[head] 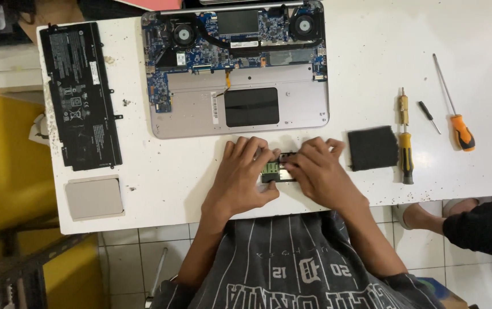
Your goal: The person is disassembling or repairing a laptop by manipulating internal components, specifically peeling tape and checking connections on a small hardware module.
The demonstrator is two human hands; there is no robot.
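The small green circuit board (273,170) lay at the lower centre of the frame on the white desk (372,74), long axis running left to right. The left hand (244,171) and the right hand (317,169) both pinched it. Above, the opened laptop (237,68) already lacked its battery (80,94), which lay at the upper left; reassembly seemed undone.

The hands (283,171) hide most of a small green circuit board (270,168); the open silver laptop's (237,68) far edge is cut off.
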